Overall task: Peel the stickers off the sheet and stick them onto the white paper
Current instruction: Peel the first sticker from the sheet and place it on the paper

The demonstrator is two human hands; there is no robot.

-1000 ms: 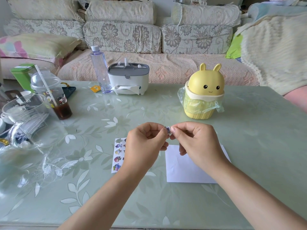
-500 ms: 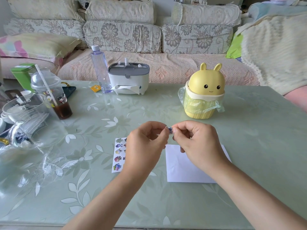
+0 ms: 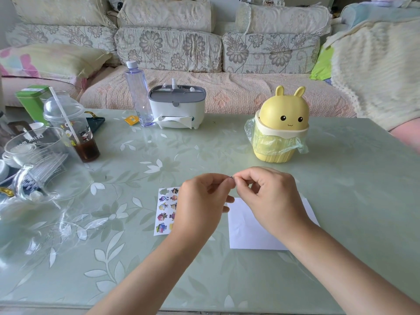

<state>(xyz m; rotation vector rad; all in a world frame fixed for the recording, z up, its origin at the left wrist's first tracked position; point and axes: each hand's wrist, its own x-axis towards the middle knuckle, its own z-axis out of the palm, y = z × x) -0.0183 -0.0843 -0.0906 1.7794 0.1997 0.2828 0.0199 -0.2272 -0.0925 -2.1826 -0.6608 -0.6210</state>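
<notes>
Sticker (image 3: 231,177), tiny, is pinched between both hands' curled fingertips, left hand (image 3: 202,205) and right hand (image 3: 275,201) meeting above the table (image 3: 227,280). The sheet (image 3: 165,211) lies left of the paper (image 3: 246,233), its right edge hidden; the paper's near-left corner lies bare.

sticker (image 3: 231,177): too small to tell | sticker sheet (image 3: 165,210): right side hidden (behind left hand (image 3: 201,206))

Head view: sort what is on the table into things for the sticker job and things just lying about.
For the job: small peeled sticker, pinched between left hand and right hand; white sheet of cartoon stickers; plain white paper.
Lying about: yellow rabbit-shaped bin; clear plastic bottle; white-and-grey tissue box; lidded plastic cup of dark drink; green tin.
</notes>
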